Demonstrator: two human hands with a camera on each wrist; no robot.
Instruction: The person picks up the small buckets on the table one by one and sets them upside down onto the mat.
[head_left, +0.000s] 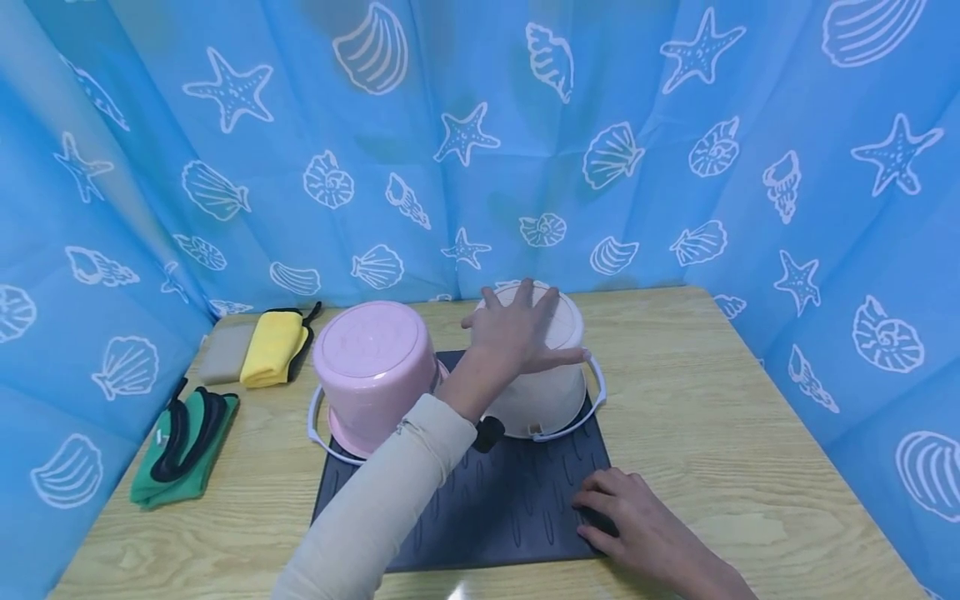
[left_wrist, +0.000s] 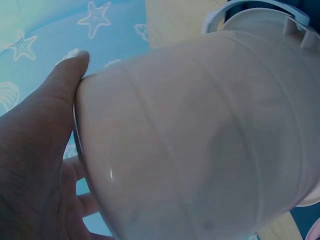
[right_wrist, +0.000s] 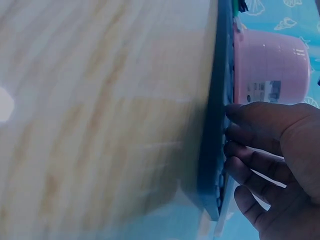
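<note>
Upside down on a dark ridged mat (head_left: 517,496) stands a cream-white bucket (head_left: 532,404), its pale handle hanging at the right. My left hand (head_left: 513,329) lies on its upturned base with the fingers spread; in the left wrist view, the thumb reaches along the rim of the base. My right hand (head_left: 637,525) is at the mat's front right edge. In the right wrist view, its loosely bent fingertips touch the mat's top, and nothing is gripped. Left of the white one, a pink bucket (head_left: 375,358) is also upside down, partly behind my left forearm.
At the table's left lie a folded green cloth (head_left: 213,462) with black trim, a yellow cloth (head_left: 273,346) and a grey cloth (head_left: 225,354). A blue curtain (head_left: 487,200) with white shells and starfish surrounds the wooden table (head_left: 697,392).
</note>
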